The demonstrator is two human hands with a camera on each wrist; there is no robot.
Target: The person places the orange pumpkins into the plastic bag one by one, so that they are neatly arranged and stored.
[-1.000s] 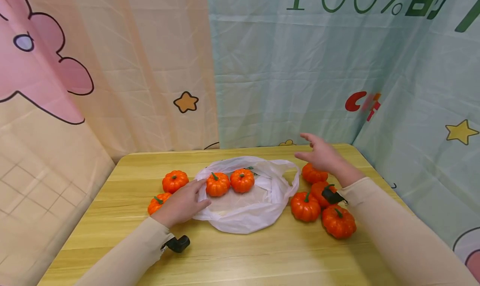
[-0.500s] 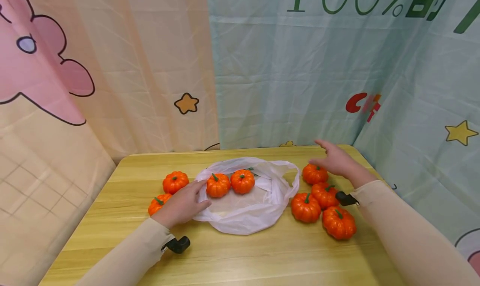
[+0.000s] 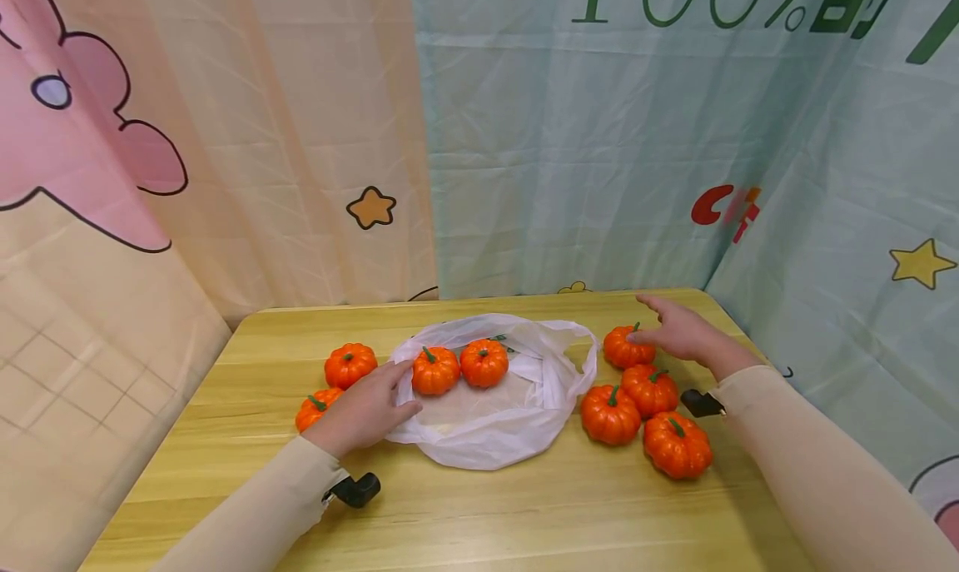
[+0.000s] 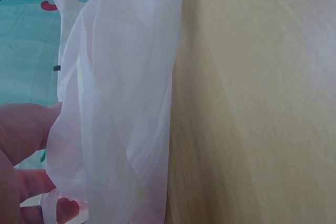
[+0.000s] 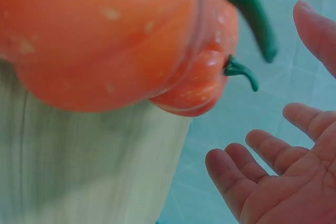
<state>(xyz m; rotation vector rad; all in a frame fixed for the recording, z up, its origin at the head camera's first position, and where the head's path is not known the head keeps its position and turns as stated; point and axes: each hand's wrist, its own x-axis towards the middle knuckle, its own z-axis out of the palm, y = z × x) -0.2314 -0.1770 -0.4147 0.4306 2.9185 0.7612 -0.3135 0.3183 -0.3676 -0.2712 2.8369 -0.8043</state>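
A white plastic bag [image 3: 479,451] lies with its mouth spread wide, holding two small orange pumpkins [image 3: 435,370] with green stems. My left hand [image 3: 367,410] rests at the bag's left rim, thumb and fingers apart; in the left wrist view its fingers [image 4: 34,179] reach behind the thin plastic, partly hidden. My right hand [image 3: 689,336] hovers beside the rearmost pumpkin [image 3: 628,349] of the right-hand group, its thumb overlapping that pumpkin in the head view. The right wrist view shows this palm [image 5: 299,192] with fingers spread and nothing in it, near two pumpkins [image 5: 191,85].
Two more pumpkins [image 3: 350,365] sit left of the bag, one partly behind my left hand. Three others [image 3: 678,445] stand close together at the right, in front of the rearmost one. The wooden table [image 3: 479,522] meets printed curtains [image 3: 569,164] at its back and sides.
My right hand has moved right, then lower toward the rearmost pumpkin on the right, uncovering the pumpkins there. My left hand, the bag and the pumpkins have stayed in place.
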